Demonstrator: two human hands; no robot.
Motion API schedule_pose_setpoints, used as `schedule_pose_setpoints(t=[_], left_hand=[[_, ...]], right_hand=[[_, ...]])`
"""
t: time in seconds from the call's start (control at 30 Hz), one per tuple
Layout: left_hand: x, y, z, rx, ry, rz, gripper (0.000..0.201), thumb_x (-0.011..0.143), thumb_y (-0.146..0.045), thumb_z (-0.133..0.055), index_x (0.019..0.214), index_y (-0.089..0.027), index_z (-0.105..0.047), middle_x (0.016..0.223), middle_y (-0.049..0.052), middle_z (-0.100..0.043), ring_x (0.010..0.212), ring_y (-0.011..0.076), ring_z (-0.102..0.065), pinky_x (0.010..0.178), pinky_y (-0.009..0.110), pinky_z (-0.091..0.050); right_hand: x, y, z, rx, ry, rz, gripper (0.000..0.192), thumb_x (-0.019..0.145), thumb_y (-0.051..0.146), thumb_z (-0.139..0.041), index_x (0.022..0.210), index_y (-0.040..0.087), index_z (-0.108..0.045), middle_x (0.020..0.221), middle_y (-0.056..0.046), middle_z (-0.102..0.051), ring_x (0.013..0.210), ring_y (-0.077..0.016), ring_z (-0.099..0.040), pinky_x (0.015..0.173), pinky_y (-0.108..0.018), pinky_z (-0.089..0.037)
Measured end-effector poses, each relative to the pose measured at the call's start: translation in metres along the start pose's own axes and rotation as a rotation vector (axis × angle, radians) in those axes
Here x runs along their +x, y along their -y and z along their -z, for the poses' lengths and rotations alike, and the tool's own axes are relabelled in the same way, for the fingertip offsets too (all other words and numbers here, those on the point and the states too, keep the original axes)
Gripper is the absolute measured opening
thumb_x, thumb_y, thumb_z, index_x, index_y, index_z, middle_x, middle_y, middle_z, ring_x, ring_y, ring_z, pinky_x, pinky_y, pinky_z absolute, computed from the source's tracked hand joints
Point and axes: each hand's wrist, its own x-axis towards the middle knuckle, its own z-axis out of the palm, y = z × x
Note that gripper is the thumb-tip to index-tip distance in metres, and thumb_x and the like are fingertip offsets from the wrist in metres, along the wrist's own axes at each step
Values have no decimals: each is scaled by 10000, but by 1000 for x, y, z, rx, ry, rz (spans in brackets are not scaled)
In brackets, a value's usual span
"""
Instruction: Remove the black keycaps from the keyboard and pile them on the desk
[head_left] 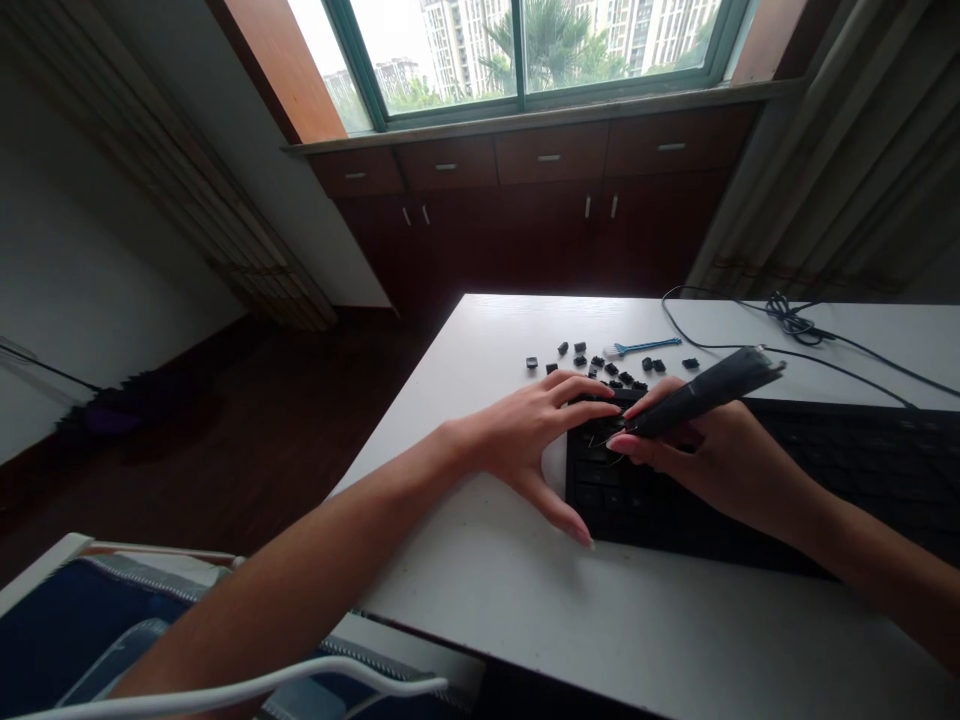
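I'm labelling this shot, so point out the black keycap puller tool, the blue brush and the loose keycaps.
keycap puller tool [705, 392], head view, middle of its black handle.
blue brush [643, 346], head view, middle of its handle.
loose keycaps [579, 359], head view, one cap in the scatter.

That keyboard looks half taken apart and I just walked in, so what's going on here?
A person sits at a white table working on a black keyboard. The left hand rests on the keyboard's left end, fingers spread over the keys. The right hand holds a black keycap puller, its wire tip down at the keys by the left fingertips. Loose black keycaps lie scattered beyond the keyboard, next to a small blue brush. A black cable trails across the table.
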Motion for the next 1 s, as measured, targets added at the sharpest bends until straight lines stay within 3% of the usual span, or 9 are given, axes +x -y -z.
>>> schedule_pose_setpoints(t=[0.13, 0.3, 0.43, 0.6, 0.73, 0.9, 1.0], left_hand=[[0, -1, 0, 3, -2, 0, 1161, 523, -793, -761, 1463, -201, -424, 1428, 194, -481, 1311, 403, -435, 1099, 599, -411], [-1, -1, 0, 10, -8, 10, 1159, 503, -754, -799, 1455, -205, -432, 1427, 194, -481, 1314, 405, -431, 1099, 595, -408], [0, -1, -2, -4, -28, 14, 1117, 509, -747, -803, 1425, -205, -462, 1410, 190, -493, 1290, 399, -453, 1094, 588, -415], [7, -12, -14, -35, -111, 44, 893, 680, -670, -759, 1372, -169, -502, 1385, 186, -515, 1316, 356, -458, 1141, 518, -393], [12, -20, -23, -108, -135, 70, 728, 843, -552, -667, 1418, -168, -439, 1368, 170, -545, 1307, 316, -498, 1125, 490, -419], [13, -19, -25, -125, -140, 58, 596, 908, -443, -609, 1404, -162, -433, 1370, 172, -558, 1316, 299, -513, 1143, 489, -408], [13, -19, -23, -137, -139, 70, 582, 915, -432, -605, 1393, -152, -426, 1354, 171, -573, 1301, 294, -530, 1144, 480, -410]], right_hand=[[-1, -2, -1, -32, -32, 22, 280, 771, 386, -797, 949, 213, -666, 779, -21, -694, 653, -182, -655, 585, -291, -550], [-4, -4, -6, -87, -106, 77, 258, 766, 376, -803, 932, 233, -666, 859, -41, -736, 763, -226, -704, 659, -314, -595], [-6, -3, -12, -89, -149, 125, 213, 796, 350, -778, 954, 256, -672, 870, -14, -711, 687, -184, -698, 583, -275, -588], [-5, 2, -17, -108, -138, 188, 190, 843, 341, -730, 998, 261, -655, 929, -22, -687, 645, -163, -664, 528, -276, -558], [-4, 2, -19, -34, -101, 175, 196, 863, 335, -711, 1032, 266, -640, 971, -27, -687, 735, -188, -692, 597, -291, -578], [-4, 4, -20, -7, -89, 167, 185, 862, 352, -708, 1007, 271, -626, 983, -48, -695, 871, -249, -704, 710, -354, -603], [-3, 6, -17, 45, -217, 136, 185, 851, 358, -721, 976, 274, -615, 898, -38, -690, 789, -233, -695, 682, -351, -593]])
